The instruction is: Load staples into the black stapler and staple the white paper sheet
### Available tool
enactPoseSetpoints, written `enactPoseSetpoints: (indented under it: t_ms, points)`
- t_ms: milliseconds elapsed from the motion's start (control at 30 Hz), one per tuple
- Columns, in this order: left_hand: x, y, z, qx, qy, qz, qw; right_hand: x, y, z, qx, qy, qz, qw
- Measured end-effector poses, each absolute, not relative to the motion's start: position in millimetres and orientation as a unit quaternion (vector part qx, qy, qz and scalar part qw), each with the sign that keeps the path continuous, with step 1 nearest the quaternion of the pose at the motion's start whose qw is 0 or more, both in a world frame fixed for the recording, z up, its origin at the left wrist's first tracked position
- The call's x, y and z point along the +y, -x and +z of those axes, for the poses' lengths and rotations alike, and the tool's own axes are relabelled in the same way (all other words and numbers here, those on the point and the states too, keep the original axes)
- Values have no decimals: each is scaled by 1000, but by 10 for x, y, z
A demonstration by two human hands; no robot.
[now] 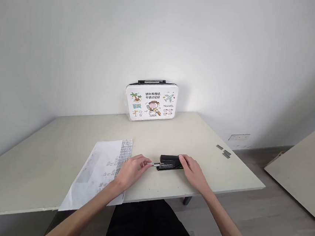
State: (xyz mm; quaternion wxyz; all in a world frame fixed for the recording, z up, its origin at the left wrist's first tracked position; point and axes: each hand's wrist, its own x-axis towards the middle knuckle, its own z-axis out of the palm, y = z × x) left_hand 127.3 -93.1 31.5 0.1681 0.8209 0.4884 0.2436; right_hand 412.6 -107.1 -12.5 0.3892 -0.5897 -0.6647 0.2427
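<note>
Right hand (193, 172) gripped black stapler (169, 158), lower centre of frame. Left hand (132, 169) pinched thin metal piece (155, 165) at stapler's left end. Printed paper (90, 178) lay lower left, grey strips (227, 153) right of centre. White case (152, 112) stood mid-frame, back of pale table (51, 152).

Soft, diffuse light brightens the white wall (210, 60) most around the cartoon-printed suitcase (138, 110), fading to grey toward the corners. Shadows are faint. The printed sheet's (91, 184) small text is too soft to read; the black stapler (169, 158) shows little glare. Wide-angle distortion stretches the edges.
</note>
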Motion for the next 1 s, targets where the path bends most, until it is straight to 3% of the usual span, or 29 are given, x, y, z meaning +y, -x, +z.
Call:
enactPoseSetpoints:
  t_ms: [667, 1000]
  points:
    - [-923, -1259, 266, 472, -832, 259, 135, -1078, -4127, -99, -662, 590, 250, 389]
    - [-933, -1379, 352, 486, -846, 193, 106, -1096, -4120, -82, -661, 590, 244, 393]
